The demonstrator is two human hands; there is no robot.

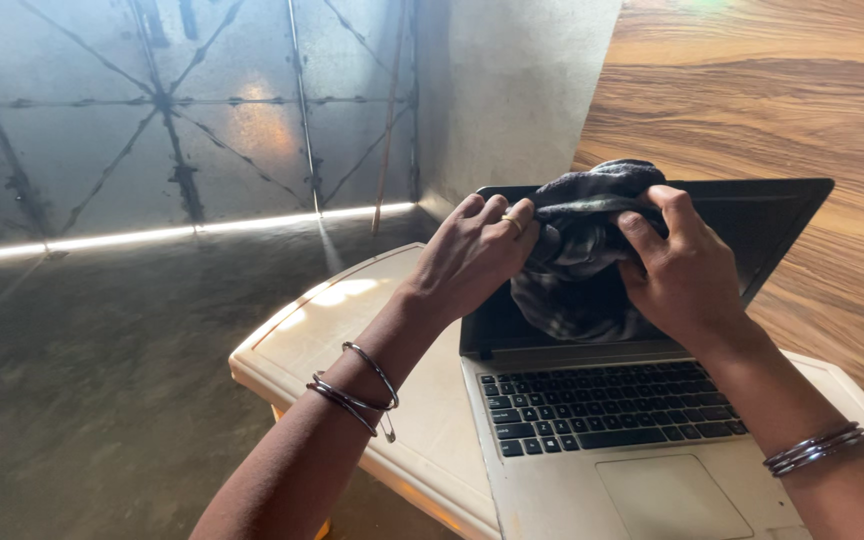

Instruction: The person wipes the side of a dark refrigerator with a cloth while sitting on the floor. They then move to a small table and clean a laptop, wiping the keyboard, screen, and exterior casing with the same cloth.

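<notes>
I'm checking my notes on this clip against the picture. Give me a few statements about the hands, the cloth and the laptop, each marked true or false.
1. Both hands grip a dark cloth against the laptop screen. True.
2. The laptop is closed. False: its lid is up and the keyboard shows.
3. The left hand wears a ring. True.
4. The laptop rests on the bare floor. False: it sits on a pale plastic table.
5. The right hand rests on the touchpad. False: it holds the cloth at the screen; the touchpad is untouched.
6. Bangles circle both wrists. True.
</notes>
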